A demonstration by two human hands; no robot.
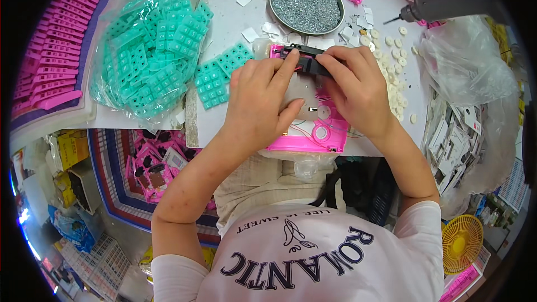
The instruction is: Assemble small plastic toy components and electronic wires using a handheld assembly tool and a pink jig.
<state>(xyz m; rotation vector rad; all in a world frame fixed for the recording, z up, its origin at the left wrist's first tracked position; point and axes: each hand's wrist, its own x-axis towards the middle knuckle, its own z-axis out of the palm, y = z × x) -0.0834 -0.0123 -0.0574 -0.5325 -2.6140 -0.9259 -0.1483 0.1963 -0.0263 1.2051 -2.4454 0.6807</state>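
Observation:
A pink plastic housing [306, 144] lies on the table in front of me, with thin wires and a round opening in its near right part. Across its far end is a black plastic part [311, 66]. My left hand [258, 96] presses its index fingertip on that part's left end; the thumb is held apart over the housing and the other fingers are curled. At the right end, my right hand [356, 85] grips the black part between thumb and fingers. A greyish-white piece [302, 90] shows between the hands, partly covered.
Teal keypads [151, 50] fill a clear bag at left; loose keypads [211, 85] lie beside it. A metal pan of screws [274, 14] stands beyond the hands. White discs [396, 54] are scattered right, beneath an electric screwdriver [447, 5]. Pink parts [56, 50] line the far left.

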